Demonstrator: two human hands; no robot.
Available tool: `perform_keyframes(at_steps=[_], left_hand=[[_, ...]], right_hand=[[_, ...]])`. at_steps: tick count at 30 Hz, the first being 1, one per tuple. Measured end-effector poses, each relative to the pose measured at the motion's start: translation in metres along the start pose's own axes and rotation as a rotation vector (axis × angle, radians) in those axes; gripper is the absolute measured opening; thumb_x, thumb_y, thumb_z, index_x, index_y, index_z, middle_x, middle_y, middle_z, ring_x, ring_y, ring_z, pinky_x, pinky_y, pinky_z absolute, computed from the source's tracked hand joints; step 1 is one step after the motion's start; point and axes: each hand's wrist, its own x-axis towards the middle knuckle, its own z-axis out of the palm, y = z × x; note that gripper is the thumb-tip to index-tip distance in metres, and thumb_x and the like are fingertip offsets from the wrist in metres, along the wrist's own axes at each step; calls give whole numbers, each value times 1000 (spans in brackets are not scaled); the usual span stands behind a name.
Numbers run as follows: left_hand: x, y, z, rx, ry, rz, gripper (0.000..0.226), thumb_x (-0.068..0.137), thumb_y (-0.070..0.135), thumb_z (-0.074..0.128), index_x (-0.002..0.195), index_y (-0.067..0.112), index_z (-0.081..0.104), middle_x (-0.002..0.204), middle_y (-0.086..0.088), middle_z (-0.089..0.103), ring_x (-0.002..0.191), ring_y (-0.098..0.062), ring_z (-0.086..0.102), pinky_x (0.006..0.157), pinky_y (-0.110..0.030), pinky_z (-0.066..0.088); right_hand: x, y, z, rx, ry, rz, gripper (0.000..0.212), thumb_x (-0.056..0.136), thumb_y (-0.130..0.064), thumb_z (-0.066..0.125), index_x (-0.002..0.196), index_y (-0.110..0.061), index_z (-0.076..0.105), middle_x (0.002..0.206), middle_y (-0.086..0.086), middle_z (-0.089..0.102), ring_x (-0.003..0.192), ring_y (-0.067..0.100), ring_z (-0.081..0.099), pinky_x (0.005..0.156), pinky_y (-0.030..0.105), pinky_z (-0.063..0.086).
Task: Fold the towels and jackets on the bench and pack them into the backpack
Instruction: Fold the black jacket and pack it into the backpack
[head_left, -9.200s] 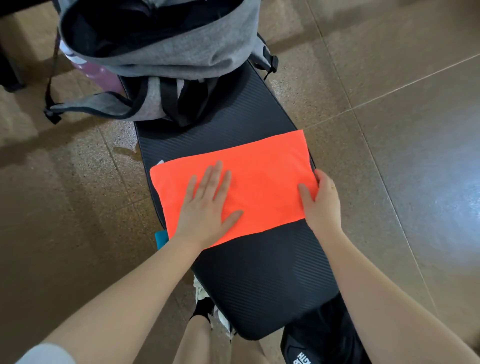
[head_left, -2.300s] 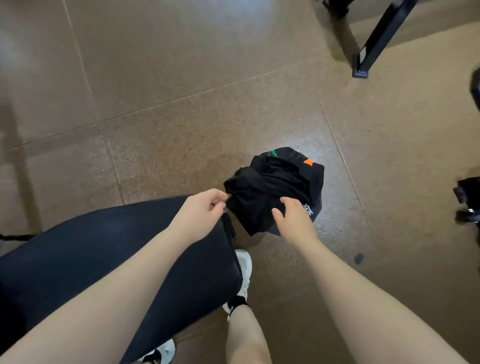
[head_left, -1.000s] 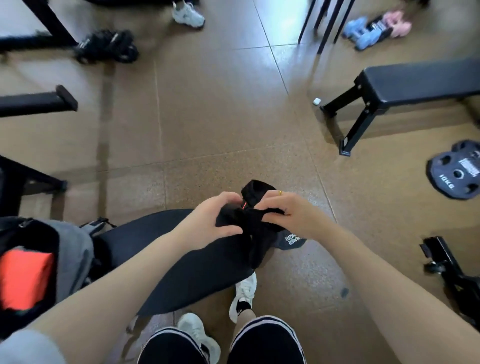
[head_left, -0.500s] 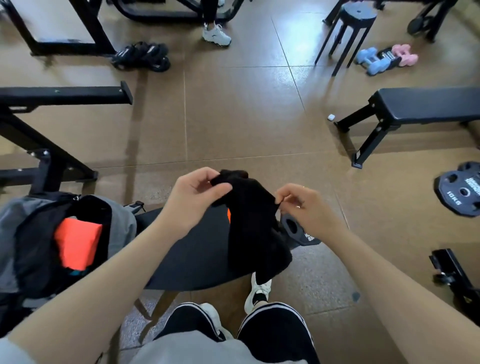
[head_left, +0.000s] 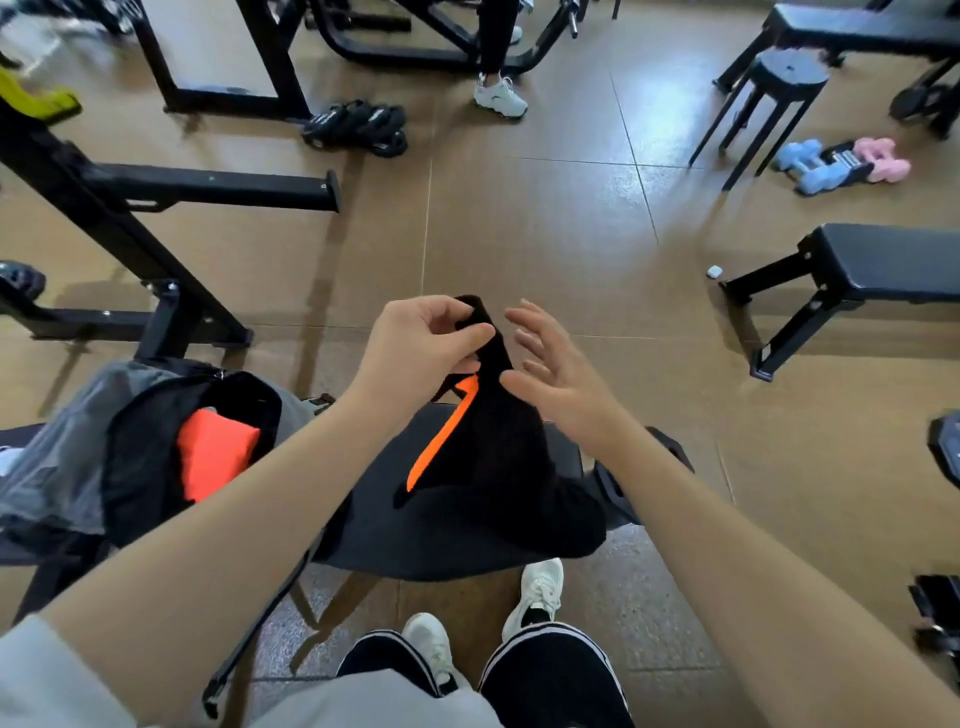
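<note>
A black jacket (head_left: 493, 441) with a bright orange stripe hangs in mid-air in front of the person, its lower part bunched and resting on the dark padded counter (head_left: 457, 551) below. The cloth looks soft, thin and light, and drapes limply with no stiffness, so it will likely sag and twist unless it is held at two points. The best places to take hold are probably a top edge or seam, such as the collar or shoulders, so it can be shaken out flat before folding.

The left hand (head_left: 421, 348) pinches the top of the jacket between thumb and fingers. The right hand (head_left: 556, 369) is spread wide with relaxed fingers just beside the cloth, its palm turned toward it; it holds nothing.

To the left on the counter stands a grey backpack (head_left: 104, 452), open, with a folded orange towel (head_left: 213, 452) already inside.

Around this lie a brown tiled floor, black gym frames, another bench (head_left: 883, 265), a black stool (head_left: 779, 88) and blue and pink dumbbells (head_left: 841, 163).
</note>
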Motion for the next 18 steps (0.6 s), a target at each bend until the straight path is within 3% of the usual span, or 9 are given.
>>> perform_keyframes(at_steps=[3, 6, 8, 12, 14, 16, 18], left_hand=[[-7, -7, 2, -64, 56, -87, 5, 82, 7, 68, 80, 11, 67, 75, -6, 67, 67, -9, 68, 60, -18, 55], [-9, -11, 0, 20, 101, -44, 6, 82, 10, 69, 79, 14, 65, 76, -7, 67, 68, -10, 68, 62, -22, 57], [-8, -13, -8, 107, 161, 15, 8, 81, 13, 69, 78, 17, 63, 76, -7, 66, 69, -14, 68, 62, -26, 58], [-4, -18, -28, 288, 256, 58, 10, 80, 21, 70, 75, 18, 62, 68, -1, 67, 69, -18, 67, 66, -34, 56], [-2, -20, -31, 326, 227, 38, 13, 81, 23, 70, 75, 17, 61, 65, 1, 65, 62, -12, 65, 63, -29, 53], [-3, -19, -25, 237, 149, -23, 12, 83, 20, 68, 76, 15, 59, 66, 0, 64, 59, -8, 63, 59, -23, 51], [-5, -16, -14, 59, 80, -99, 10, 85, 15, 65, 78, 13, 58, 71, -3, 66, 61, -7, 64, 58, -19, 51]], right_hand=[[-8, 16, 35, -237, 193, -28, 40, 81, -19, 71, 118, -16, 56, 123, -6, 48, 104, 9, 55, 86, 14, 43], [-3, 23, 57, -234, 278, 79, 13, 88, -18, 62, 100, -13, 63, 91, -4, 64, 82, 9, 59, 72, 21, 42], [4, 21, 49, -140, 234, 104, 7, 90, -14, 58, 94, -14, 64, 80, -6, 64, 75, 7, 59, 69, 23, 44], [13, 8, 13, -63, -59, 165, 9, 88, -9, 61, 85, -16, 56, 79, -1, 66, 73, 15, 62, 72, 27, 49], [19, 9, -2, -238, -109, 161, 9, 86, -9, 63, 81, -17, 62, 77, -2, 63, 72, 13, 58, 72, 26, 45], [29, 17, -11, -517, 50, 122, 9, 86, -12, 63, 90, -16, 71, 85, -2, 59, 79, 12, 55, 78, 24, 41], [31, 23, -9, -513, 251, 163, 13, 90, -13, 58, 94, -16, 70, 87, -1, 58, 81, 14, 56, 80, 29, 45]])
